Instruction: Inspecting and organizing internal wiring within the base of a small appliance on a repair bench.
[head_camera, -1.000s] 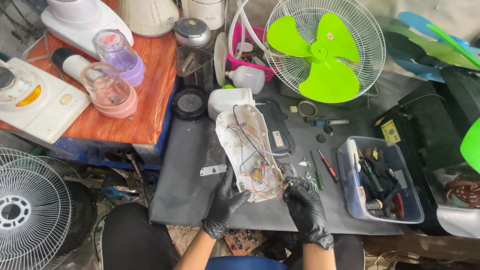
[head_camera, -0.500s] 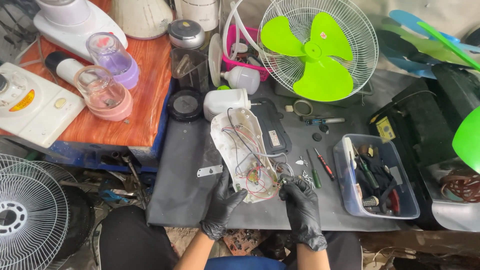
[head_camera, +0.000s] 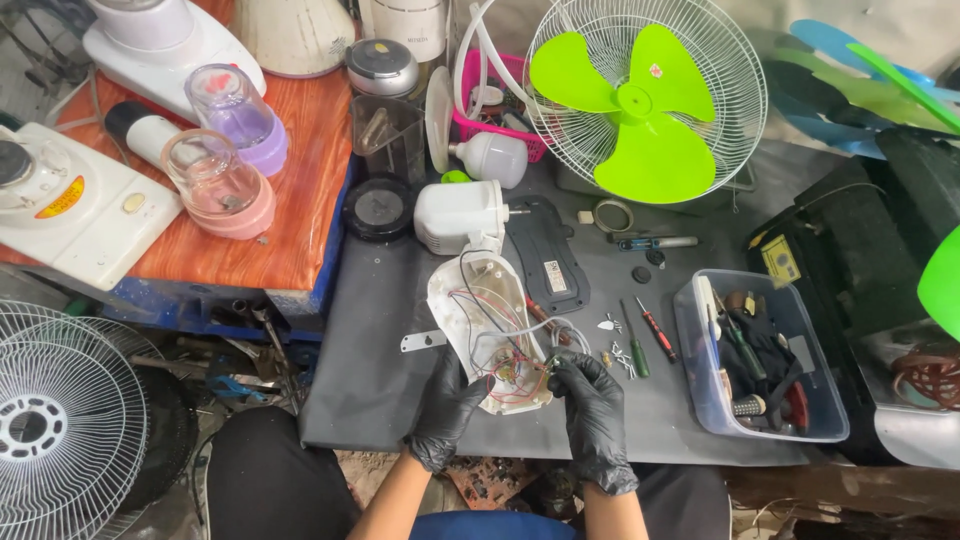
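An opened white fan housing (head_camera: 478, 300) lies on the dark grey bench (head_camera: 380, 350) with red, white and grey wires showing inside. My left hand (head_camera: 447, 410), in a black glove, holds the near left edge of the housing. My right hand (head_camera: 592, 415), also gloved, pinches the wires and a small part at the housing's near right corner. The white motor block (head_camera: 458, 215) sits at the housing's far end, next to a black cover plate (head_camera: 550, 255).
Loose screws (head_camera: 620, 357) and two screwdrivers (head_camera: 645, 335) lie right of the housing. A clear bin of tools (head_camera: 760, 360) stands further right. A fan with green blades (head_camera: 645, 95) is behind. Blender jars (head_camera: 215, 180) sit on the orange table at left; a fan grille (head_camera: 60, 420) lies below.
The view has shifted slightly. Both hands stay at the housing's near end, with the right hand closing in on the wires at the corner.
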